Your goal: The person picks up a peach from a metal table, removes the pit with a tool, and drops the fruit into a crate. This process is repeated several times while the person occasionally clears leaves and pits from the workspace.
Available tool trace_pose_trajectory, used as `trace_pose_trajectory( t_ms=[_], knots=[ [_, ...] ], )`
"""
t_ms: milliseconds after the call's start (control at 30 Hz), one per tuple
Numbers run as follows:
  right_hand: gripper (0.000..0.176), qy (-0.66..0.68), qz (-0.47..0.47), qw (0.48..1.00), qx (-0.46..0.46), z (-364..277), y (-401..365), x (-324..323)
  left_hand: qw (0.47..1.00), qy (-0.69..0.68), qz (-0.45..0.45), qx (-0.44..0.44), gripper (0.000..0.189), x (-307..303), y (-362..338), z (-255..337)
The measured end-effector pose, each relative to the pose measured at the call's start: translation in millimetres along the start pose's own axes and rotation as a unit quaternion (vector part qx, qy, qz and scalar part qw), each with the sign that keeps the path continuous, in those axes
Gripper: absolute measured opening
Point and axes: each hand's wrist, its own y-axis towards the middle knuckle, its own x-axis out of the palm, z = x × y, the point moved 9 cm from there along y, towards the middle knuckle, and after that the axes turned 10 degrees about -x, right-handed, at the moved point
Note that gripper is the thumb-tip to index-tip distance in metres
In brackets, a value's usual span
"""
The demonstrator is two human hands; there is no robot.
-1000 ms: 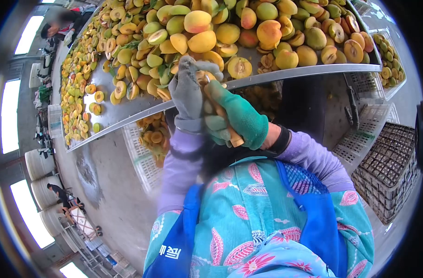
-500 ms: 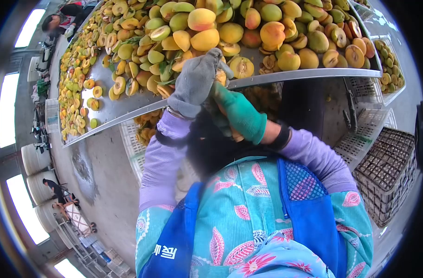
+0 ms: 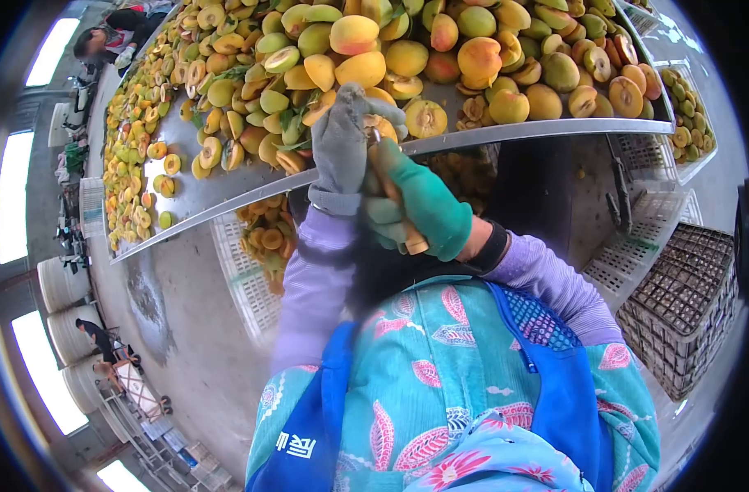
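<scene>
My left hand [image 3: 340, 148], in a grey glove, is closed around a piece of yellow peach [image 3: 380, 126] just over the near rim of the metal table [image 3: 547, 127]. In a green glove, my right hand [image 3: 430, 205] grips a wooden-handled tool [image 3: 415, 240]. The tool's upper end meets the peach piece, and the butt of the handle sticks out below my fist. Its working tip is mostly hidden by the fruit and the fingers. Right behind my hands lie heaped peaches [image 3: 479, 61], some whole and some halved, including a cut half [image 3: 426, 119] close to my left fingers.
Below the table edge, a white crate [image 3: 247, 283] holds peach pieces. On the right stand a brown lattice crate [image 3: 678, 307], a white perforated crate [image 3: 637, 246] and a fruit-filled crate [image 3: 690, 115]. Another person [image 3: 112, 41] is at the far left; people stand near a cart [image 3: 137, 389].
My left hand has turned more upright around the peach piece. My right hand has tilted, and more of the wooden handle shows below it.
</scene>
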Motion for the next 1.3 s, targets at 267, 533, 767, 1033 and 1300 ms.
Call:
trace_pose_trajectory(
  t_ms=[267,533,767,1033,1300],
  knots=[
    [0.045,0.004,-0.045,0.998,0.044,5,-9,8,0.998,0.009,-0.057,-0.001,0.058,3,-6,4],
    [0.047,0.028,-0.061,0.997,0.05,7,-13,14,0.997,0.01,-0.076,0.033,0.058,10,-11,11],
    [0.047,0.037,-0.045,0.997,0.052,3,-20,17,0.995,0.012,-0.099,0.0,0.061,17,-13,8],
    [0.047,-0.009,-0.118,0.987,0.104,-4,-35,9,0.99,0.019,-0.137,-0.03,0.06,30,-17,5],
    [0.047,0.248,-0.219,0.939,0.089,-7,-46,40,0.784,-0.486,-0.198,-0.33,0.043,68,-36,-57]
  ],
)
